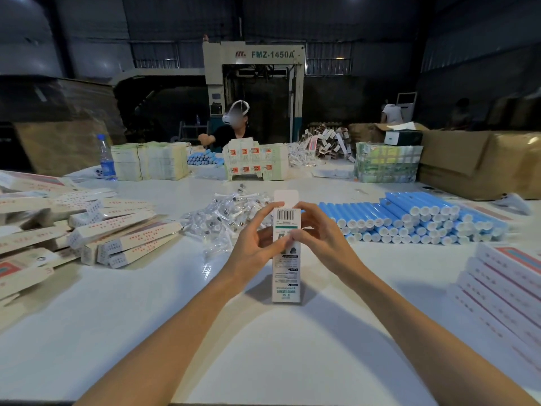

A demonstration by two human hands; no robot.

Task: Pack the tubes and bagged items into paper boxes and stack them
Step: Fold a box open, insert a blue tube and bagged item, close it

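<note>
A tall white paper box [286,276] with a barcode stands on end on the white table [263,347], its top flap up. My left hand [257,244] grips its left side and my right hand [319,232] grips its right side, fingers curled round the upper half. Behind the box lies a heap of small clear bagged items [225,218]. Rows of blue tubes [409,221] with white caps are stacked to the right. Packed boxes [117,232] lie piled at the left.
Flat box blanks [503,288] lie stacked at the right edge. Across the table a person [234,127] works behind stacks of printed card [149,161]. A water bottle [106,158] stands at the back left, and brown cartons [483,162] at the back right.
</note>
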